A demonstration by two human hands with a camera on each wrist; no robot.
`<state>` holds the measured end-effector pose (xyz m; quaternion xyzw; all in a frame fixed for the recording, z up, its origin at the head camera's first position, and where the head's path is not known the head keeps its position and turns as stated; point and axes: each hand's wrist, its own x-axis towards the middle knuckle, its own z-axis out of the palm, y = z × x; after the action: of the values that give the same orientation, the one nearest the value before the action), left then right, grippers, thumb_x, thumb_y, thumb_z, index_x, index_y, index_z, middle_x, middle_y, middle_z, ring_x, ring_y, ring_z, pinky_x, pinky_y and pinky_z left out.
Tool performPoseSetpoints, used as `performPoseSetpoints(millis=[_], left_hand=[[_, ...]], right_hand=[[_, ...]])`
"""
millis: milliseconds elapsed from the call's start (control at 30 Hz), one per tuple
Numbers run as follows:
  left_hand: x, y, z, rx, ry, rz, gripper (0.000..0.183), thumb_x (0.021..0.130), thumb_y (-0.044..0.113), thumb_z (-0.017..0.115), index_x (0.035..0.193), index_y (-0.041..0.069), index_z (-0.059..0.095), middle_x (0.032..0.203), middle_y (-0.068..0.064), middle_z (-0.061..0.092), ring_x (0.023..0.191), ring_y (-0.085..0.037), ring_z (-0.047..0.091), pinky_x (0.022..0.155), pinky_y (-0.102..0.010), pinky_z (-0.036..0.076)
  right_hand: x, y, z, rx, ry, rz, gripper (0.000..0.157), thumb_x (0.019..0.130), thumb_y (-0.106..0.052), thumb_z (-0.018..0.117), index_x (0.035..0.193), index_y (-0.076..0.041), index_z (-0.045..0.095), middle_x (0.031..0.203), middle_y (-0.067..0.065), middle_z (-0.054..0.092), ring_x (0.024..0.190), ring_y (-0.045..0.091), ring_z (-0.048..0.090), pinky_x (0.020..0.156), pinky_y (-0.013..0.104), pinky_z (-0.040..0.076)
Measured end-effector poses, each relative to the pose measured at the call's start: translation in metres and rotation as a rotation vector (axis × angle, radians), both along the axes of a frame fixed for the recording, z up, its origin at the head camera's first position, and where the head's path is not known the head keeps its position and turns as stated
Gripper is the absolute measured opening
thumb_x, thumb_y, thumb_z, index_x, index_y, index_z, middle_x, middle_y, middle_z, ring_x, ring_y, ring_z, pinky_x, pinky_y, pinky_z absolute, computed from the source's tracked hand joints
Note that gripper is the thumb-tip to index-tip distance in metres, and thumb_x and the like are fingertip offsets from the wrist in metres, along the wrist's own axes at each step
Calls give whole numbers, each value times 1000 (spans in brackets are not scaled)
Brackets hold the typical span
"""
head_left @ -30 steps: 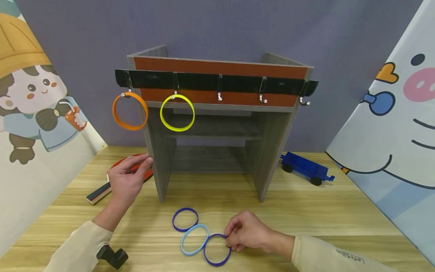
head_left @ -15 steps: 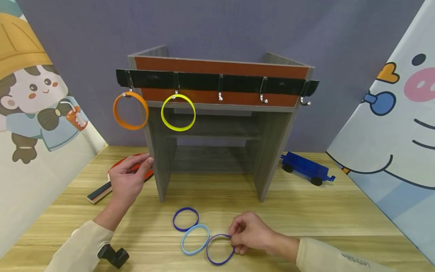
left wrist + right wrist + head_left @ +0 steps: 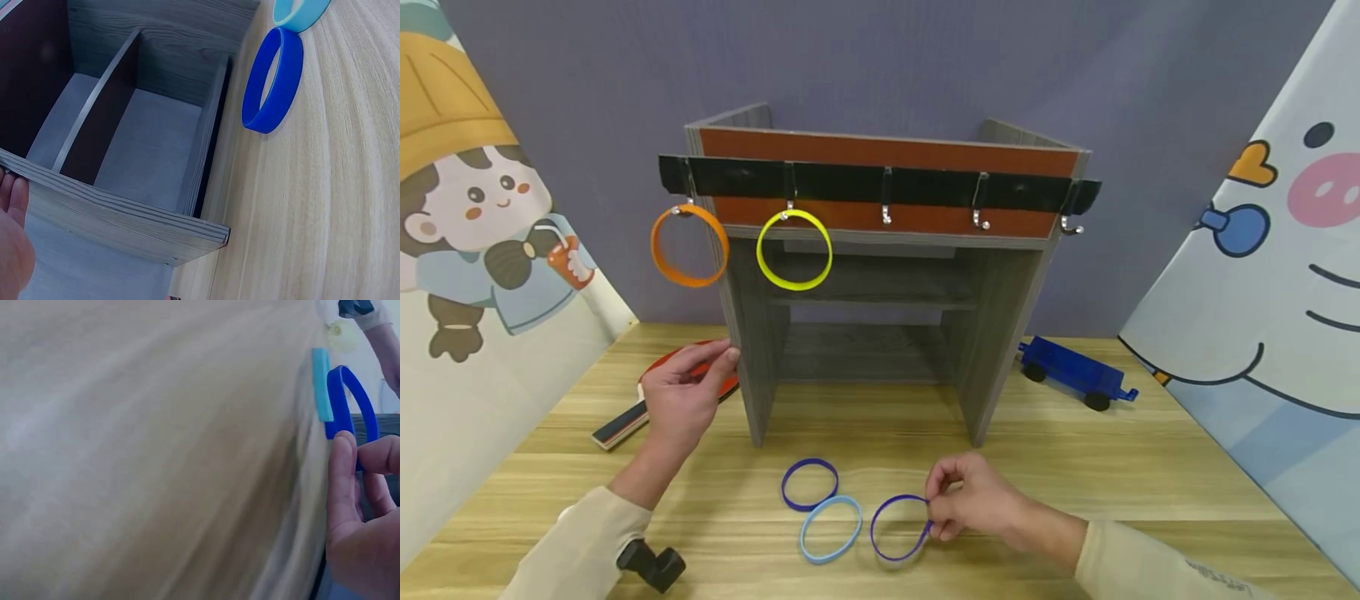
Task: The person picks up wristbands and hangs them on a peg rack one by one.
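My right hand point(image 3: 977, 500) pinches the rim of a dark blue silicone wristband point(image 3: 341, 403) between thumb and fingertips, tilted just above the table. Left of it, a light blue wristband point(image 3: 304, 22) touches another dark blue wristband point(image 3: 286, 84) on the table. My left hand point(image 3: 683, 392) grips the front edge of the grey wooden shelf's left side panel point(image 3: 751, 367), thumb and fingers on either side. Across the shelf's top runs a black rail point(image 3: 838, 179) with several metal hooks. An orange wristband point(image 3: 688, 282) hangs on the leftmost hook, a yellow wristband point(image 3: 796, 286) on the one beside it.
Behind my left hand lies a red table tennis bat point(image 3: 625, 423), partly hidden. A blue toy wagon point(image 3: 1073, 367) stands right of the shelf on the wooden table point(image 3: 1075, 467). Cartoon panels point(image 3: 1247, 275) flank both sides, with a grey-purple wall point(image 3: 880, 58) behind.
My right hand has drawn the pinched dark blue wristband right and slightly up, away from the light blue one it had been touching. My left hand stays on the shelf panel.
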<state>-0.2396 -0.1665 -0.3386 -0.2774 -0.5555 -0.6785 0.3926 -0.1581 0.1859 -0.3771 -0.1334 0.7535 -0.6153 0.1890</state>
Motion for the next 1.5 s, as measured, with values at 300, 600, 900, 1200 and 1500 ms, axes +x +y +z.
performPoseSetpoints(millis=[300, 600, 900, 1200, 1500], left_hand=[[7, 3, 7, 8, -2, -11, 17, 74, -28, 61, 89, -22, 64, 81, -13, 69, 68, -12, 68, 58, -17, 53], [1, 0, 0, -11, -17, 19, 17, 74, -26, 63, 90, -21, 66, 82, -11, 69, 69, -12, 67, 56, -17, 52], [17, 7, 16, -30, -9, 24, 14, 75, -26, 62, 88, -23, 64, 80, -11, 69, 69, -11, 67, 56, -16, 52], [17, 7, 15, -42, 0, 21, 14, 74, -26, 62, 88, -24, 63, 80, -13, 69, 68, -11, 67, 54, -16, 51], [16, 8, 16, -46, -2, 21, 14, 75, -26, 62, 88, -24, 63, 80, -14, 68, 68, -11, 67, 55, -17, 52]], right_hand=[[-9, 3, 22, -65, 36, -44, 10, 72, 10, 62, 79, 5, 57, 81, 18, 57, 62, 24, 66, 58, 37, 57], [-18, 7, 44, -150, 83, -105, 11, 73, 12, 60, 81, 6, 55, 76, 21, 61, 65, 25, 66, 62, 39, 57], [-25, 5, 58, -245, 114, -126, 14, 76, 12, 60, 78, -1, 56, 75, 15, 60, 66, 23, 66, 64, 37, 57], [-30, 4, 61, -352, 149, -155, 17, 78, 15, 57, 77, -2, 58, 76, 14, 59, 65, 21, 66, 65, 36, 57], [-37, -1, 78, -493, 234, -141, 19, 82, 16, 57, 78, -3, 60, 77, 14, 59, 67, 21, 67, 65, 34, 57]])
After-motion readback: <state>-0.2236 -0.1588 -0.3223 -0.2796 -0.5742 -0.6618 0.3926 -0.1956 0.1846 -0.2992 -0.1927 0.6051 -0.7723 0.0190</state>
